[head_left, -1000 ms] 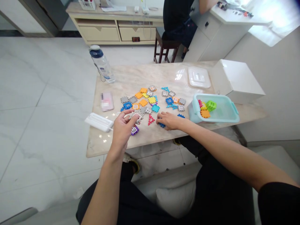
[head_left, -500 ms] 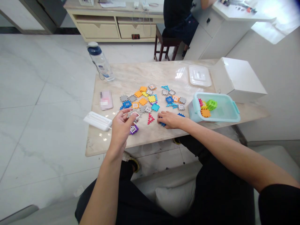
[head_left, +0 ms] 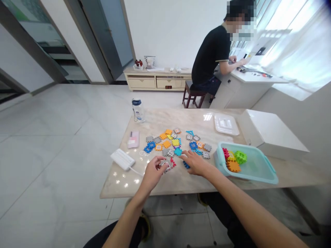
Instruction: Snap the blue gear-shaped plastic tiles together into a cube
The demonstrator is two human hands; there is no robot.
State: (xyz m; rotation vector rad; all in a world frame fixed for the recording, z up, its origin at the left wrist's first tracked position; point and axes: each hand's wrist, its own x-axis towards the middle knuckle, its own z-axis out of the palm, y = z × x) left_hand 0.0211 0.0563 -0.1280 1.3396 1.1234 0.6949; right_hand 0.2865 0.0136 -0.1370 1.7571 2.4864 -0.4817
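My left hand (head_left: 153,169) pinches a grey piece with a white window frame (head_left: 166,166) above the near part of the table. Just behind it lies a red piece (head_left: 172,162). Over a dark blue piece (head_left: 186,165), partly hidden by the fingers, is my right hand (head_left: 196,163), its fingers spread and bent downward. Behind both hands, flat toothed pieces lie scattered, among them a teal one (head_left: 178,151), a yellow one (head_left: 176,142), an orange one (head_left: 167,144) and a blue one (head_left: 193,145).
On the right, a light teal bin (head_left: 258,163) holds several joined colourful pieces, near a white box (head_left: 278,129) and a clear lid (head_left: 226,124). A bottle (head_left: 139,111), a pink packet (head_left: 133,139) and a white device (head_left: 122,159) stand left. A person (head_left: 212,51) sits beyond.
The view has tilted up, showing more of the room. My left hand still holds the grey piece, now nearer the red one. My right hand has lifted slightly off the blue piece.
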